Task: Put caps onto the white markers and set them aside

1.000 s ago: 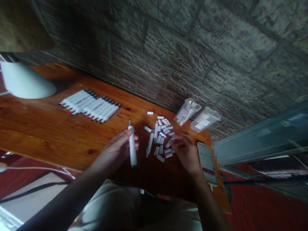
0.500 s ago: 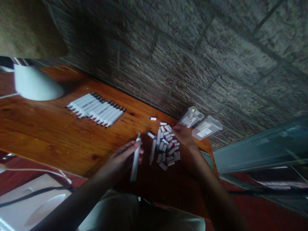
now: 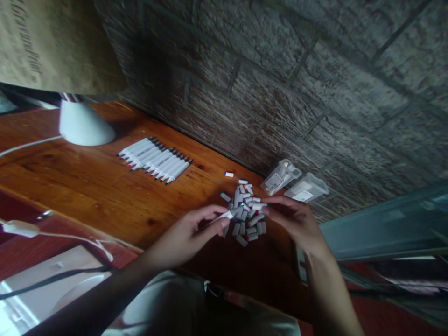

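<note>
My left hand (image 3: pixel 189 235) grips a white marker (image 3: pixel 224 216), its tip pointing right toward the other hand. My right hand (image 3: pixel 292 219) pinches a white marker cap (image 3: pixel 258 206) between thumb and fingers, a short gap from the marker's tip. Both hands hover over a heap of several loose caps and markers (image 3: pixel 245 212) on the wooden table (image 3: pixel 87 191).
A neat row of several white markers (image 3: pixel 156 160) lies at the table's far left. A white lamp base (image 3: pixel 82 123) stands behind it. Two clear plastic cases (image 3: pixel 294 182) lie by the brick wall. A single cap (image 3: pixel 228 174) lies apart. A white cable (image 3: pixel 52 233) runs along the near edge.
My right hand reached to the far side of the pile, then came back holding a cap. My left hand turned the marker from upright to pointing right.
</note>
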### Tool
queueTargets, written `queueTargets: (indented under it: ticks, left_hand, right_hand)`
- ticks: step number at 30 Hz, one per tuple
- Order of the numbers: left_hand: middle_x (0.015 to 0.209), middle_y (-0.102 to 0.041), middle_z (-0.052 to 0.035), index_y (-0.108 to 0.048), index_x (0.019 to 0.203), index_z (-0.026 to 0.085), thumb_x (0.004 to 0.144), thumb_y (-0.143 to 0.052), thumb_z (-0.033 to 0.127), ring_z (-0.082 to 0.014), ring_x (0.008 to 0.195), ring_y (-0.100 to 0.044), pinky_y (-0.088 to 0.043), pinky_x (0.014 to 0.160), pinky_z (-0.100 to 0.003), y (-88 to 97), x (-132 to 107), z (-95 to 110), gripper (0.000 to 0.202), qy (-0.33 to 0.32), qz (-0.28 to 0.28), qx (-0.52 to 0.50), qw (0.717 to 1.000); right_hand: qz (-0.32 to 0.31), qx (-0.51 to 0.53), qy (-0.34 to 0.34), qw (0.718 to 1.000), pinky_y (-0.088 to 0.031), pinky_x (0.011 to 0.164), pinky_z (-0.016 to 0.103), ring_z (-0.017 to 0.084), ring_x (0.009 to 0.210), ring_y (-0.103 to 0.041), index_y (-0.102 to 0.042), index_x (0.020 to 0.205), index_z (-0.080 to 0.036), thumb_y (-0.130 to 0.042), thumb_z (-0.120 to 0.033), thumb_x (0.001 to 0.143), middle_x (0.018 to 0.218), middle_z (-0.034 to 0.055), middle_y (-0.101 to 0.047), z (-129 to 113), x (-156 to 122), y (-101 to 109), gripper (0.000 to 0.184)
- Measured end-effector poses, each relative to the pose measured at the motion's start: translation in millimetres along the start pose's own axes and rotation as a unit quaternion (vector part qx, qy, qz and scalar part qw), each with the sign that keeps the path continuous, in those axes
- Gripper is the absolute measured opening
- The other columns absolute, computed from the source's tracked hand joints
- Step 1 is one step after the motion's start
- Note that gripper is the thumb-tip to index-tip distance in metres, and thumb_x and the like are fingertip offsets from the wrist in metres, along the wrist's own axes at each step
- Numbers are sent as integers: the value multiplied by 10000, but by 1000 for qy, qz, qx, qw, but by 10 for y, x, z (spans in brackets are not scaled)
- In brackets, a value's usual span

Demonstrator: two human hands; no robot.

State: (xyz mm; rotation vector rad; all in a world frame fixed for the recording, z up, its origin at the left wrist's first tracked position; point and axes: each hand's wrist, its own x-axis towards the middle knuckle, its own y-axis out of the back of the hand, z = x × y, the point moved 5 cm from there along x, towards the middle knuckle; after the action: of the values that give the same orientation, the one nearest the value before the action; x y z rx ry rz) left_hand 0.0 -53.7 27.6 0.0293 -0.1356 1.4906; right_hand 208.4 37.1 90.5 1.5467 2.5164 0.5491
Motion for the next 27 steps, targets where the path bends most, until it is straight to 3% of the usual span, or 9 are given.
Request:
queueTargets:
  ticks: [2, 6, 11, 17, 20, 23, 27]
  left_hand:
    - [880, -726, -25, -707, 1092, 197, 913, -619, 354, -163, 852, -658, -482, 804, -219, -47, -24, 97, 254, -15, -17, 49, 999]
    - [983, -754, -22, -732, 1098, 218, 902, -631, 352, -168, 870, -679, -481, 813, -205, -152, -66, 116, 258, -25, -30, 92, 995]
    - [960, -766, -10, -754, 1067, 227, 926, -597, 366, -174, 868, -691, -480, 787, -193, -221, -144, 67, 253, -44, -64, 146, 986]
    - [1007, -785, 19, -758, 1101, 315, 901, -639, 412, -190, 876, -731, -481, 781, -193, -259, -269, 12, 252, -86, -64, 284, 953]
    - [964, -791, 24, -768, 1058, 332, 912, -624, 416, -189, 829, -743, -485, 715, -195, -402, -320, -21, 221, -116, -90, 318, 937]
    - [903, -790, 7, -774, 983, 303, 936, -585, 410, -186, 777, -740, -486, 661, -202, -566, -360, -50, 222, -132, -120, 312, 933]
    - [852, -784, -23, -774, 940, 280, 934, -583, 397, -190, 722, -725, -490, 627, -213, -673, -402, -130, 224, -136, -142, 284, 938]
  right_hand:
    - [12, 9, 15, 1000, -579, 737, 318, 173, 803, -688, -785, 970, -243, -797, -292, 759, 922, 30, -768, -178, -153, -21, 217]
    - [-19, -6, 25, 999, -585, 757, 327, 175, 824, -685, -787, 979, -253, -765, -272, 790, 948, 28, -761, -304, -311, -74, 191]
    - [-40, -11, 30, 999, -565, 830, 348, 179, 875, -681, -788, 996, -253, -746, -276, 811, 949, 26, -751, -221, -439, -146, 191]
    - [-97, 35, -33, 994, -520, 725, 292, 148, 777, -655, -787, 914, -251, -749, -377, 816, 865, 11, -741, -46, -587, -320, 164]
    - [-18, 49, -34, 998, -471, 683, 272, 136, 718, -607, -745, 811, -215, -606, -543, 898, 765, 13, -689, -39, -620, -374, 367]
    - [79, 66, -51, 993, -371, 565, 259, 120, 584, -462, -635, 691, -197, -428, -709, 909, 611, -13, -523, -56, -678, -463, 594]
    - [110, 65, -106, 986, -310, 531, 267, 127, 569, -379, -472, 615, -206, -317, -805, 874, 604, -15, -421, -84, -776, -602, 671]
